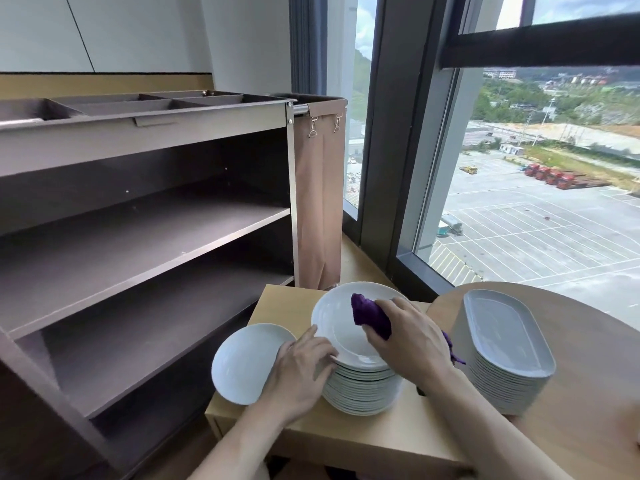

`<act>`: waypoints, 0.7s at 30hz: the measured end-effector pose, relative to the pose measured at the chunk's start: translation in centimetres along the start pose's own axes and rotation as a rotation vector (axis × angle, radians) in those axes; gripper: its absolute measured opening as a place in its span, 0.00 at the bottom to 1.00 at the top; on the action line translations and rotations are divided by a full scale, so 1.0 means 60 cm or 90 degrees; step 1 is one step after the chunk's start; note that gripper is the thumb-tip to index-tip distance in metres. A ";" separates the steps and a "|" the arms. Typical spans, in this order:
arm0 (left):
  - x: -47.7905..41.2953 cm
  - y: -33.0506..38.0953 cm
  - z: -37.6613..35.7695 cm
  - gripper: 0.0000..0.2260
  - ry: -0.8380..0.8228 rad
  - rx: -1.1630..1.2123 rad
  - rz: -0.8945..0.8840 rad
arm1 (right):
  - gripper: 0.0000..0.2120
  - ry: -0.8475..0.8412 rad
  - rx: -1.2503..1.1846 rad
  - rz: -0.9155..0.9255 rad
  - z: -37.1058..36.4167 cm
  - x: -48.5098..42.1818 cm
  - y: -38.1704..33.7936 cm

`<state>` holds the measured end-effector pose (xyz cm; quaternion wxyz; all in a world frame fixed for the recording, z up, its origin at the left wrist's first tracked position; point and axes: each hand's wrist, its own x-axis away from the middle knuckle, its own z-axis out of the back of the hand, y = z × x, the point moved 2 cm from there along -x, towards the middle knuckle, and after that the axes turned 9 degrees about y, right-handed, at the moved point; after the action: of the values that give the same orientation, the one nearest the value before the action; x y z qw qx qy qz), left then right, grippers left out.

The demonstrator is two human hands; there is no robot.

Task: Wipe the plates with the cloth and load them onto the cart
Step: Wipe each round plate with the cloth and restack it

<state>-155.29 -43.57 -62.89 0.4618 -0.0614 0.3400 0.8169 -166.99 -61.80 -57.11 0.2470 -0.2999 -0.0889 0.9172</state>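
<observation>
My right hand bunches the cloth on the top plate; my left hand pinches its rim and is nearer the cart, which stands to my left

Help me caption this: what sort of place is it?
Probably a hotel or restaurant service area: a stack of round white plates, stacked grey oblong platters, a brown shelved service cart.
</observation>
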 end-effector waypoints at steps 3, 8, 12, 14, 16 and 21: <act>-0.009 0.006 0.001 0.07 0.000 -0.059 -0.026 | 0.15 0.014 -0.011 -0.011 0.009 0.010 0.007; -0.016 0.018 0.004 0.05 0.004 -0.144 -0.114 | 0.16 0.027 -0.037 -0.027 0.016 0.018 0.011; -0.017 0.019 0.009 0.02 0.037 -0.127 -0.170 | 0.16 0.024 -0.053 -0.051 0.021 0.030 0.017; -0.026 0.019 0.017 0.03 0.007 -0.105 -0.172 | 0.16 0.017 -0.066 -0.064 0.023 0.040 0.020; -0.036 0.017 0.025 0.06 -0.032 -0.104 -0.171 | 0.17 0.017 -0.076 -0.069 0.028 0.049 0.022; -0.046 0.019 0.045 0.07 -0.059 -0.126 -0.187 | 0.18 0.020 -0.079 -0.067 0.036 0.062 0.019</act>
<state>-154.07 -44.29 -59.13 0.5829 -0.1178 0.2239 0.7721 -171.33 -60.95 -57.60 0.2775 -0.3239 -0.1570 0.8907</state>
